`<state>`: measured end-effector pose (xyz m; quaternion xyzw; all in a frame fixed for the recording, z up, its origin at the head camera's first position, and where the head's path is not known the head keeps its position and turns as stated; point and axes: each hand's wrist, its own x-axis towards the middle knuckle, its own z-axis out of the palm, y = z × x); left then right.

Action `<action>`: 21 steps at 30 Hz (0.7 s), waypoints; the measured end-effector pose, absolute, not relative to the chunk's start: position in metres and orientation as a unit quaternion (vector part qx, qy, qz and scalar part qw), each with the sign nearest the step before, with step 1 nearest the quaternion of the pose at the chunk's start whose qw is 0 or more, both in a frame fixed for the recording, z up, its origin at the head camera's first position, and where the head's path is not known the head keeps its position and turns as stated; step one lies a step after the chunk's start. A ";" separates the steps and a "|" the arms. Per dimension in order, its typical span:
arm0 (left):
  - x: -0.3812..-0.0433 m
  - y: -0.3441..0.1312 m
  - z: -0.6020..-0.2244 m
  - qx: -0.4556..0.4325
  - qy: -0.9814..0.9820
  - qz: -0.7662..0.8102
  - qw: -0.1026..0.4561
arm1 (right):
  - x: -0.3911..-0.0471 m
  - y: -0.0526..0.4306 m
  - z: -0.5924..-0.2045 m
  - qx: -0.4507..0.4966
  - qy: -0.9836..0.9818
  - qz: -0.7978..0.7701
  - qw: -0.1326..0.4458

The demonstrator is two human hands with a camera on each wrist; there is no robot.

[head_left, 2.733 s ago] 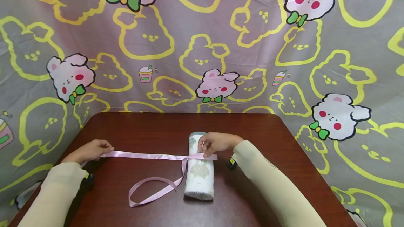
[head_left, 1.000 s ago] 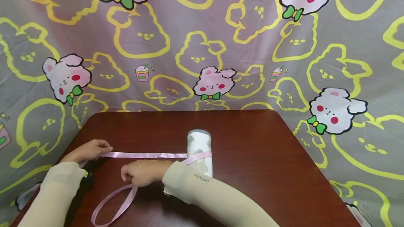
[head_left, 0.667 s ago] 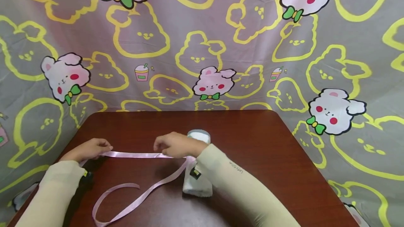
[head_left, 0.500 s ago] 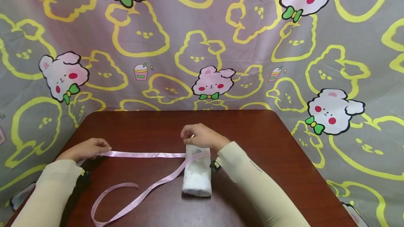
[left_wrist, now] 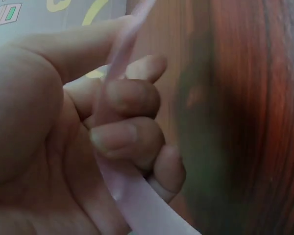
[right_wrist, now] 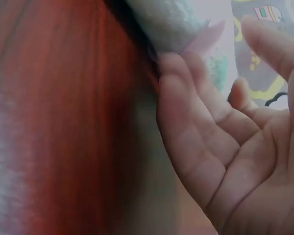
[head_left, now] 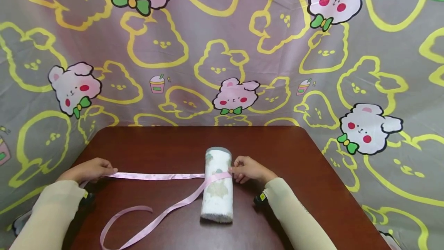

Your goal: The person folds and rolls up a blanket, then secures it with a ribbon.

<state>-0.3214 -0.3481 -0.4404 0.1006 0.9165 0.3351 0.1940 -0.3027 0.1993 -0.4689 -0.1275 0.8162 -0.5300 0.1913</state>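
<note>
A rolled white towel (head_left: 217,205) with grey-green leaf-like patches lies lengthwise on the table. A pink satin ribbon (head_left: 159,176) runs from the left hand to the towel's left side. Another stretch of it crosses over the top of the roll and trails off toward the front left in a loose curve. My left hand (head_left: 88,169) grips the ribbon, which passes under curled fingers in the left wrist view. At the towel's right side is my right hand (head_left: 251,169), fingertips (right_wrist: 174,63) against the roll beside the ribbon, thumb held apart from them.
The dark reddish-brown wooden table (head_left: 166,146) has a rounded far edge. A grey curtain (head_left: 277,30) printed with cartoon rabbits and yellow outlines hangs behind it and at both sides.
The right hand, over at the left by the ribbon's loose tail one second ago, has swung back across the towel to its right side. The left hand keeps its grip in nearly the same place.
</note>
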 end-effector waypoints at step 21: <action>-0.316 -0.374 -0.450 0.077 0.930 0.331 0.141 | -0.307 0.206 -0.491 -0.134 0.812 -0.509 0.252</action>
